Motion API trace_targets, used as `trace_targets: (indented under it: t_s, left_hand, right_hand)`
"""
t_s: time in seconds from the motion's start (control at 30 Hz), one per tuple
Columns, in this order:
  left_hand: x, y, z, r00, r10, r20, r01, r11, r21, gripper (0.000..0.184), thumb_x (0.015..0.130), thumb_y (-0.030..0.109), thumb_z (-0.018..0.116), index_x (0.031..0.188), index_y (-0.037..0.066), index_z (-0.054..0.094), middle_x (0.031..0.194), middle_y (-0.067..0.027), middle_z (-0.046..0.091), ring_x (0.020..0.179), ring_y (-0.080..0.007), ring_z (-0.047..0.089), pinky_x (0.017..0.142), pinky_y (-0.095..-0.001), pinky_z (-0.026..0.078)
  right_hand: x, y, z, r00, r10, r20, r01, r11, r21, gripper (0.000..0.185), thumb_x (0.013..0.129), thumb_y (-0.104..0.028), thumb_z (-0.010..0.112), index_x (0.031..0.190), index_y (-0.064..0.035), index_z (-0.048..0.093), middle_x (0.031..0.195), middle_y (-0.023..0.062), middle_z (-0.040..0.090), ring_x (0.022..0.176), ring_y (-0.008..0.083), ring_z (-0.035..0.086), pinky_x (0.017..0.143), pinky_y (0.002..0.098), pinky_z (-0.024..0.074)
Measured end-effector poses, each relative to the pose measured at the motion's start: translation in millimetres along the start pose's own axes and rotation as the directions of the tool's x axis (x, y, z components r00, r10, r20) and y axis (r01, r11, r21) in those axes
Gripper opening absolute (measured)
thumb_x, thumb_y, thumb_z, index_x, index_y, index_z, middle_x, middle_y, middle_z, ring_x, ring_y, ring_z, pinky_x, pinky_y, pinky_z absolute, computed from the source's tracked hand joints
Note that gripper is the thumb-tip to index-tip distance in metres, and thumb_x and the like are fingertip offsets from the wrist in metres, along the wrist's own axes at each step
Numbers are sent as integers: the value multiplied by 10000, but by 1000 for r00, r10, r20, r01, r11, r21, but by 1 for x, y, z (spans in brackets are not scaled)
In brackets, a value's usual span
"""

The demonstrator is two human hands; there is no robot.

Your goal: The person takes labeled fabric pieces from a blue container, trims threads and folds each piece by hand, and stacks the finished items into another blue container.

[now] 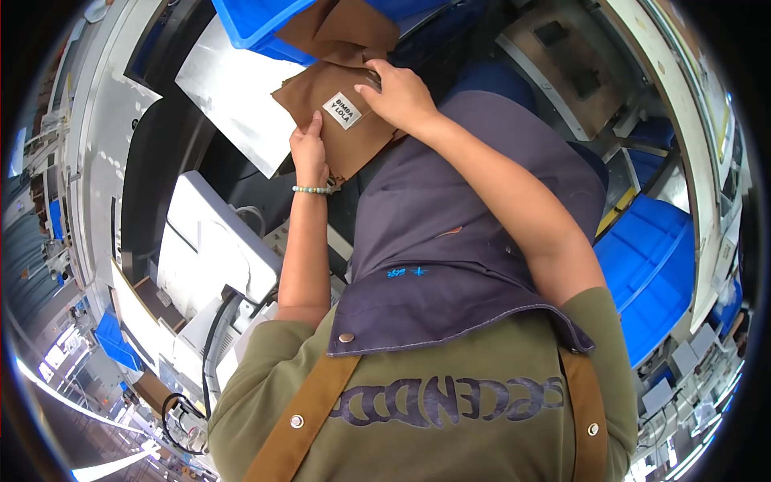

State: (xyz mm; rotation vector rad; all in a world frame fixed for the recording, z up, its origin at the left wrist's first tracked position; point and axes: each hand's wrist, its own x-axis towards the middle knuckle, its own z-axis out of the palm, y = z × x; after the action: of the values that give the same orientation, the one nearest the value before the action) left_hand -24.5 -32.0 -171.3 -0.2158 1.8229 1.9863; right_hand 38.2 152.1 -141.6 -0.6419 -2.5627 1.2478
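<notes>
Brown flat pieces [357,149] with a white label [343,110] reading "BIMBA Y LOLA" lie between my two hands, over my lap. My left hand [308,153], with a beaded bracelet at the wrist, grips their lower left edge, thumb on top near the label. At their upper right edge, my right hand [398,95] is bent with thumb and forefinger close together on the brown material. More brown pieces [341,30] rest just beyond, at the rim of a blue bin [249,24].
A pale metal sheet [237,100] lies left of the pieces. The white machine [213,241] stands beside my left forearm. At the right are a blue crate [650,273] and a brown-topped metal plate [566,72].
</notes>
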Motion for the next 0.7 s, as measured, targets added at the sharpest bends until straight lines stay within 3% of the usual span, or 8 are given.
trace_targets:
  t_s: [0.07, 0.2, 0.33, 0.4, 0.5, 0.63, 0.67, 0.7]
  left_hand:
    - [3, 2, 1, 1000, -6, 25, 5, 999, 37, 295, 986, 153, 596, 1156, -87, 599, 1079, -133, 691, 938, -175, 651, 837, -291, 516]
    - [7, 8, 3, 998, -45, 34, 42, 994, 102, 303, 984, 158, 598, 1164, -86, 600, 1089, -133, 690, 945, -174, 654, 836, -291, 516]
    - [13, -1, -1, 997, -43, 56, 39, 996, 85, 308, 975, 177, 615, 1138, -85, 609, 1052, -137, 696, 910, -178, 667, 815, -295, 532]
    - [11, 4, 3, 995, -57, 79, 51, 996, 73, 310, 970, 189, 625, 1116, -85, 615, 1031, -139, 701, 895, -180, 674, 804, -296, 539]
    - [0, 16, 11, 985, -108, 133, 99, 993, 71, 322, 972, 198, 624, 1115, -90, 606, 1035, -149, 706, 901, -179, 680, 807, -296, 542]
    - [1, 8, 7, 981, -139, 132, 127, 987, 96, 340, 989, 185, 588, 1200, -82, 580, 1088, -143, 689, 929, -175, 671, 814, -291, 537]
    - [3, 2, 5, 982, -140, 129, 130, 988, 87, 345, 992, 197, 584, 1198, -79, 582, 1086, -140, 689, 935, -173, 670, 820, -292, 534]
    - [4, -2, 4, 982, -141, 126, 132, 988, 78, 350, 995, 209, 581, 1197, -76, 585, 1084, -136, 689, 940, -171, 669, 826, -294, 531]
  right_hand:
    - [4, -12, 3, 1000, 11, 27, -11, 1000, -21, 473, 871, -317, 664, 1230, -16, 599, 928, 220, 704, 904, 381, 682, 808, 449, 538]
    - [19, -22, 0, 955, -240, -173, 232, 970, -69, 439, 868, -299, 680, 1194, -18, 595, 796, 175, 690, 769, 332, 688, 712, 420, 545]
    - [55, -23, -7, 918, -3, -398, 86, 978, 190, 568, 792, -304, 777, 1225, -10, 555, 749, 132, 651, 691, 269, 659, 670, 370, 527]
    - [68, -20, -10, 913, 5, -409, 42, 993, 107, 530, 787, -320, 780, 1167, -2, 595, 780, 139, 662, 714, 274, 659, 679, 364, 518]
    - [86, -8, -15, 972, 5, -235, 20, 995, 103, 416, 772, -340, 765, 1022, -25, 660, 810, 150, 693, 796, 382, 674, 732, 444, 523]
    - [82, 15, -33, 985, -61, -159, 60, 998, -11, 298, 811, -313, 722, 954, -52, 701, 953, 166, 674, 895, 365, 642, 775, 398, 503]
    - [73, 13, -45, 988, -89, -126, 100, 992, 81, 298, 830, -278, 699, 962, -12, 688, 942, 123, 645, 921, 307, 624, 818, 382, 488]
    - [66, 14, -52, 986, -140, -85, 158, 948, 277, 301, 838, -271, 686, 962, 4, 678, 874, 91, 625, 818, 247, 615, 729, 350, 489]
